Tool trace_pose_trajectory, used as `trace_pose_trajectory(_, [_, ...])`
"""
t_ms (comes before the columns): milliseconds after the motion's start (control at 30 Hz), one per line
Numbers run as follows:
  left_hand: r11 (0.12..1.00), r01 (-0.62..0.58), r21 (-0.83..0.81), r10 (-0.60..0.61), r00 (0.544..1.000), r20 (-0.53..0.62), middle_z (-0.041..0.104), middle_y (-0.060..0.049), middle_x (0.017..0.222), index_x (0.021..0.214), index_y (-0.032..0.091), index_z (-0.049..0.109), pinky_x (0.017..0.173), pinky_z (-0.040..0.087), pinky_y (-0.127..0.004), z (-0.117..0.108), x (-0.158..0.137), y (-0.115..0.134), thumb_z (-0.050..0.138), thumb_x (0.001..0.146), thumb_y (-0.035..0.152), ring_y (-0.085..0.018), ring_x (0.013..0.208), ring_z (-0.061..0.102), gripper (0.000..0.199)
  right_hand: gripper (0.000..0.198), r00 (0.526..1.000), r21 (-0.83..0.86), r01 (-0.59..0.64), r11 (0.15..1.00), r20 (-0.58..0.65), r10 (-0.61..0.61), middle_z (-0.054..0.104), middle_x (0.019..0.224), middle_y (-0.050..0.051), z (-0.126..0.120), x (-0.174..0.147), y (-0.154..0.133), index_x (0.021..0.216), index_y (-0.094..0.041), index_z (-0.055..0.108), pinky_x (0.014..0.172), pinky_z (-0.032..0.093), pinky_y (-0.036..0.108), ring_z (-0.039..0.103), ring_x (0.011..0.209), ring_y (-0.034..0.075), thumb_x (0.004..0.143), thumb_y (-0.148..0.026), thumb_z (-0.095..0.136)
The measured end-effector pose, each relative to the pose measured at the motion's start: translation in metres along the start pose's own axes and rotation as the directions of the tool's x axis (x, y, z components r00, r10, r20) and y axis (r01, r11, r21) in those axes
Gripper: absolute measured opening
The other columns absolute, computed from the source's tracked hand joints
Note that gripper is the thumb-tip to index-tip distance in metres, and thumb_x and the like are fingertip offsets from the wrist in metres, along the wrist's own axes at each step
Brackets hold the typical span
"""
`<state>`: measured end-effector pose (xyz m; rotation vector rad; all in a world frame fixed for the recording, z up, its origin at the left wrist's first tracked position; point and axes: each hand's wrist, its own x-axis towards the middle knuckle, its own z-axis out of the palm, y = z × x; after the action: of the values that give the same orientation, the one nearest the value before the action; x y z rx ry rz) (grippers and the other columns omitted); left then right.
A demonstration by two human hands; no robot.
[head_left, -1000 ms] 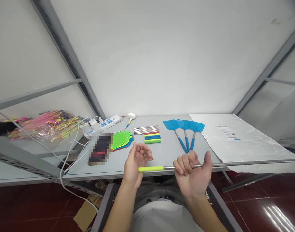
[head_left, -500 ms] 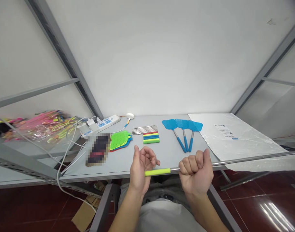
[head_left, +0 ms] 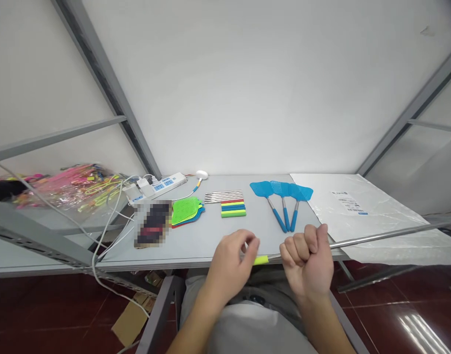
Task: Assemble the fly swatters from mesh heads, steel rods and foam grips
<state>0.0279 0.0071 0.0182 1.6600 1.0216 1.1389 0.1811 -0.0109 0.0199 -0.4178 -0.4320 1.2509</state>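
Note:
My right hand is closed in a fist around a long silver metal rod, which runs out to the right over the table edge. At the rod's left end is a yellow-green grip. My left hand curls over that grip, hiding most of it; only its right end shows. Beyond my hands on the table lie three blue fly swatters, fanned out with handles toward me. Left of them are several short metal rods and several coloured grips. A stack of fly swatter heads, green on top, lies further left.
A power strip with white cables and a white plug-like device lies at the back left. A pixelated dark item is in front. White wrapping covers the right side. Bagged colourful items fill the left shelf.
My left hand has turned over from palm-up with loose fingers and closed over the yellow-green grip. My right hand keeps its hold on the rod; the view has shifted slightly.

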Motion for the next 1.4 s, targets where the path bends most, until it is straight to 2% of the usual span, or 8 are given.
trace_pose_trajectory(67, [0.952, -0.12, 0.28, 0.095, 0.99, 0.1, 0.065, -0.004, 0.081, 0.085, 0.023, 0.065, 0.078, 0.032, -0.033, -0.001, -0.005, 0.006, 0.053, 0.094, 0.035, -0.022, 0.077, 0.054, 0.019, 0.049, 1.0, -0.013, -0.019, 1.0, 0.005, 0.019, 0.017, 0.045, -0.01, 0.001, 0.003, 0.005, 0.06, -0.022, 0.036, 0.039, 0.028, 0.022, 0.012, 0.039, 0.009, 0.097, -0.053, 0.041])
trace_pose_trajectory(167, [0.842, -0.236, 0.484, 0.128, 0.961, 0.246, 0.065, -0.004, 0.08, 0.087, 0.023, 0.062, 0.074, 0.03, -0.033, 0.002, -0.011, 0.009, 0.046, 0.097, 0.033, -0.023, 0.075, 0.056, 0.021, 0.047, 0.999, -0.05, -0.028, 0.998, 0.034, 0.03, 0.025, 0.046, -0.009, 0.003, 0.003, 0.018, 0.061, -0.022, 0.04, 0.059, 0.045, 0.028, 0.027, 0.043, 0.01, 0.096, -0.054, 0.043])
trace_pose_trajectory(267, [0.798, -0.266, 0.541, 0.115, 0.948, 0.296, 0.066, -0.003, 0.078, 0.086, 0.023, 0.058, 0.064, 0.027, -0.031, 0.007, -0.012, 0.003, 0.043, 0.099, 0.03, -0.021, 0.069, 0.056, 0.021, 0.045, 0.995, -0.132, -0.039, 0.99, 0.089, 0.051, 0.039, 0.055, -0.005, 0.004, 0.001, 0.027, 0.063, -0.022, 0.047, 0.08, 0.045, 0.036, 0.044, 0.059, 0.014, 0.096, -0.052, 0.045])
trace_pose_trajectory(467, [0.741, -0.313, 0.594, 0.146, 0.939, 0.313, 0.06, 0.0, 0.065, 0.074, 0.023, 0.05, 0.057, 0.019, -0.031, -0.002, -0.005, -0.009, 0.041, 0.1, 0.032, -0.018, 0.054, 0.049, 0.029, 0.041, 0.994, -0.207, -0.01, 0.978, 0.103, 0.032, 0.042, 0.06, -0.003, 0.001, 0.004, 0.027, 0.063, -0.023, 0.051, 0.087, 0.042, 0.038, 0.052, 0.071, 0.018, 0.093, -0.051, 0.052])
trace_pose_trajectory(733, [0.766, -0.259, 0.588, 0.065, 0.942, 0.329, 0.055, 0.001, 0.058, 0.072, 0.024, 0.051, 0.053, 0.016, -0.029, -0.026, -0.005, -0.003, 0.046, 0.098, 0.037, -0.017, 0.05, 0.044, 0.029, 0.044, 0.998, -0.198, 0.002, 0.98, 0.055, 0.009, 0.035, 0.056, -0.005, -0.001, 0.008, 0.017, 0.061, -0.022, 0.047, 0.089, 0.042, 0.038, 0.049, 0.067, 0.016, 0.09, -0.055, 0.055])
trace_pose_trajectory(1033, [0.773, -0.096, 0.627, -0.168, 0.922, 0.348, 0.058, 0.005, 0.071, 0.075, 0.023, 0.047, 0.062, 0.03, -0.025, -0.058, -0.008, 0.011, 0.038, 0.1, 0.039, -0.015, 0.069, 0.052, 0.031, 0.043, 0.962, -0.39, 0.078, 0.917, 0.272, 0.034, 0.05, 0.068, 0.0, -0.019, 0.021, -0.003, 0.068, -0.023, 0.056, 0.088, 0.042, 0.038, 0.056, 0.08, 0.019, 0.095, -0.055, 0.044])
trace_pose_trajectory(1200, [0.741, -0.043, 0.67, -0.197, 0.94, 0.277, 0.064, 0.004, 0.08, 0.078, 0.024, 0.055, 0.071, 0.035, -0.027, -0.091, -0.009, 0.004, 0.039, 0.1, 0.042, -0.018, 0.079, 0.056, 0.032, 0.047, 0.991, -0.262, 0.052, 0.964, 0.136, -0.016, 0.047, 0.061, -0.003, -0.028, 0.034, -0.026, 0.065, -0.022, 0.053, 0.083, 0.045, 0.035, 0.055, 0.07, 0.016, 0.094, -0.057, 0.044])
trace_pose_trajectory(1400, [0.674, -0.038, 0.737, -0.163, 0.966, 0.198, 0.07, 0.001, 0.092, 0.09, 0.027, 0.065, 0.08, 0.039, -0.029, -0.121, -0.006, -0.016, 0.041, 0.098, 0.044, -0.02, 0.089, 0.061, 0.03, 0.045, 1.0, -0.042, 0.004, 0.999, 0.017, -0.003, 0.03, 0.046, -0.008, -0.036, 0.04, -0.039, 0.062, -0.021, 0.045, 0.078, 0.05, 0.032, 0.041, 0.052, 0.012, 0.097, -0.05, 0.045])
